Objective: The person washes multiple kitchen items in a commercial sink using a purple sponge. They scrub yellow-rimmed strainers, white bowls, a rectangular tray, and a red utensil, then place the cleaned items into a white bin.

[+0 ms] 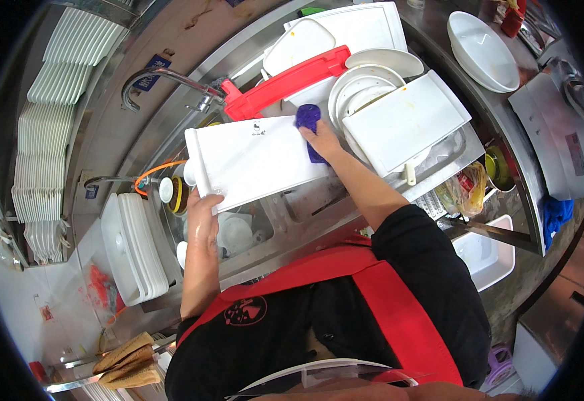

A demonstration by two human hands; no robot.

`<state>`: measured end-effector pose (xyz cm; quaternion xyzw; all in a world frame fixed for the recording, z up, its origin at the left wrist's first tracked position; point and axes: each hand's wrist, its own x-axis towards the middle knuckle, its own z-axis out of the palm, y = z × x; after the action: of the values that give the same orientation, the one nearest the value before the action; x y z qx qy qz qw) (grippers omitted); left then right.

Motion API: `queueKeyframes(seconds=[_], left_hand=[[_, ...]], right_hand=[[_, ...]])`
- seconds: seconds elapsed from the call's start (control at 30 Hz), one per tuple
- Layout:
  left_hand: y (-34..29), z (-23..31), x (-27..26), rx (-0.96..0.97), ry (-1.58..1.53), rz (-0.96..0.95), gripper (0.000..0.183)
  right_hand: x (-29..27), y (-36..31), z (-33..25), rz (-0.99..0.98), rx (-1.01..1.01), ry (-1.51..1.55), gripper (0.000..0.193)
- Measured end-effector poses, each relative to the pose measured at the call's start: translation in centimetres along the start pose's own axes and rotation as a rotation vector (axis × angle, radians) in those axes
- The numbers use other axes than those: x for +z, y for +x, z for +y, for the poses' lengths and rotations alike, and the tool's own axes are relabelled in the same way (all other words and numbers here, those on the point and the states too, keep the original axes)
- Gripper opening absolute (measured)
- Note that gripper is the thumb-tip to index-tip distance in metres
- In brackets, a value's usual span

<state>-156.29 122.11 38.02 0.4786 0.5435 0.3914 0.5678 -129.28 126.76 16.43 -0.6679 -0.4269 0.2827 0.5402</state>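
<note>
A long white rectangular serving plate [248, 164], with a small dark print near its far edge, is held tilted over the sink [265, 230]. My left hand [203, 212] is closed on its near left corner, thumb on top. At the plate's right end my right hand [323, 142] grips a purple scrubbing cloth [308, 116] and presses it to the surface. Part of the cloth is hidden under my fingers. Below the plate, white bowls [235, 232] lie in the basin, partly covered by it.
A chrome faucet [165, 75] and a red plastic strip [285, 83] are beyond the plate. To the right, a white rectangular plate [409, 120] lies on stacked round dishes [365, 83]. White trays [131, 247] stand at left. A large white bowl [482, 52] sits on the right counter.
</note>
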Motion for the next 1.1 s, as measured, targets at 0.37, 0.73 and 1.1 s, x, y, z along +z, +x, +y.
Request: queueKeyframes(seconds=[0.37, 0.73, 1.1], left_hand=[[1.0, -2.2, -0.4, 0.034, 0.080, 0.200, 0.042], [2.7, -7.0, 3.8, 0.011, -0.210, 0.236, 0.039], [-0.5, -5.8, 2.2, 0.171, -0.244, 0.177, 0.040]], right_hand=[[-3.2, 1.1, -5.7, 0.157, 0.161, -0.239, 0.061], [4.3, -8.7, -9.3, -0.213, -0.254, -0.207, 0.077], [0.3, 1.8, -9.8, 0.065, -0.207, -0.594, 0.065]])
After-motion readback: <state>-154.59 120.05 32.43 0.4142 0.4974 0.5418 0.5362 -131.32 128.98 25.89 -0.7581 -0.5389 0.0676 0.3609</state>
